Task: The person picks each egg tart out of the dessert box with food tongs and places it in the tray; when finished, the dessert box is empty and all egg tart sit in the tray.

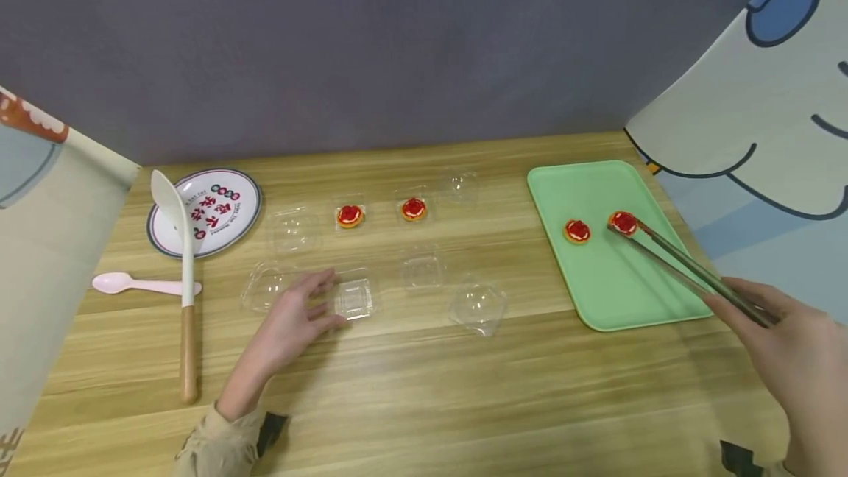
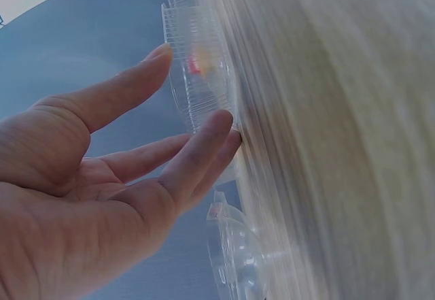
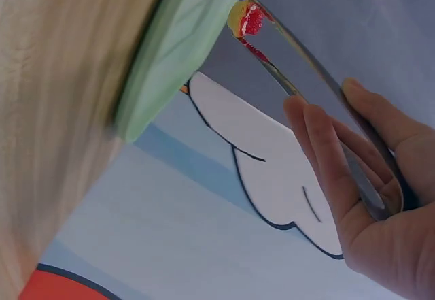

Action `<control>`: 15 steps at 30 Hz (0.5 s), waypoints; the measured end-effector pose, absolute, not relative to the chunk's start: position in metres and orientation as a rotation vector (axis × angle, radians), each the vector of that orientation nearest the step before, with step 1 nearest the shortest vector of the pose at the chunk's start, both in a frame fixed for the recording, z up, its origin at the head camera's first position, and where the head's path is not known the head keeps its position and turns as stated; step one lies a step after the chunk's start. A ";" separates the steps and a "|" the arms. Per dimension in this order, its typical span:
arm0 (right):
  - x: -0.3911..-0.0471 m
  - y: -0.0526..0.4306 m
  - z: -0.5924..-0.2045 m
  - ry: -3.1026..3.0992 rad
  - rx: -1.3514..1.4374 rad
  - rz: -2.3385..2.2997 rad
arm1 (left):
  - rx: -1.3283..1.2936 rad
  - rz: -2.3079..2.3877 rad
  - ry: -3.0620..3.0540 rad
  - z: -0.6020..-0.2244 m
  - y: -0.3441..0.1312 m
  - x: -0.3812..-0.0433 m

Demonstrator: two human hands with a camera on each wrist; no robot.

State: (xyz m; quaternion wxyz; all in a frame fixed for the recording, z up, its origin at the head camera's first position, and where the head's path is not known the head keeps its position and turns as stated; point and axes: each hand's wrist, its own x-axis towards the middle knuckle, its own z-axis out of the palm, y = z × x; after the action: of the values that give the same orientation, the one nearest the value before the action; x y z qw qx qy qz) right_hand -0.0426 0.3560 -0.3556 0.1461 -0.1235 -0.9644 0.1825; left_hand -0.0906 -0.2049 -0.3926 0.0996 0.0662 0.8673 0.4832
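My right hand (image 1: pixel 788 337) grips metal tongs (image 1: pixel 695 267) whose red-smeared tips are around a small tart with red topping (image 1: pixel 623 223). In the right wrist view the tart (image 3: pixel 246 20) sits between the tong tips (image 3: pixel 255 52). A second tart (image 1: pixel 577 231) lies on the green tray (image 1: pixel 636 300). My left hand (image 1: pixel 294 319) rests at the left side of a clear plastic box (image 1: pixel 354 299), thumb and fingers spread. In the left wrist view, the fingertips (image 2: pixel 221 120) are close to the clear plastic; I cannot tell whether they touch it.
Two tarts (image 1: pixel 350 216) (image 1: pixel 414 209) sit in clear boxes at the back. Domed clear lids (image 1: pixel 477 306) lie around the boxes. At left are a patterned plate (image 1: pixel 241 223), a white ladle with a wooden handle (image 1: pixel 188 352) and a pink spoon (image 1: pixel 114 283). A grey wall (image 1: pixel 371 50) stands behind.
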 end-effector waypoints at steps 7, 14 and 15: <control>-0.049 0.366 -0.366 -2.779 -0.314 0.558 | 0.198 1.419 2.564 -0.392 -0.205 -0.091; -0.053 0.371 -0.374 -2.766 -0.282 0.521 | 0.194 1.397 2.576 -0.393 -0.206 -0.091; -0.053 0.371 -0.374 -2.766 -0.285 0.516 | 0.192 1.394 2.577 -0.393 -0.206 -0.091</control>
State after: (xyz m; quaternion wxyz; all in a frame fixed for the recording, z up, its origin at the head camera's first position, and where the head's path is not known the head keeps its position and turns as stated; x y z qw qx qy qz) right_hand -0.0529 0.3711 -0.3744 0.1561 -0.0995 -0.9660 0.1804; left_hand -0.0914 -0.2061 -0.3926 0.1022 0.0650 0.8730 0.4724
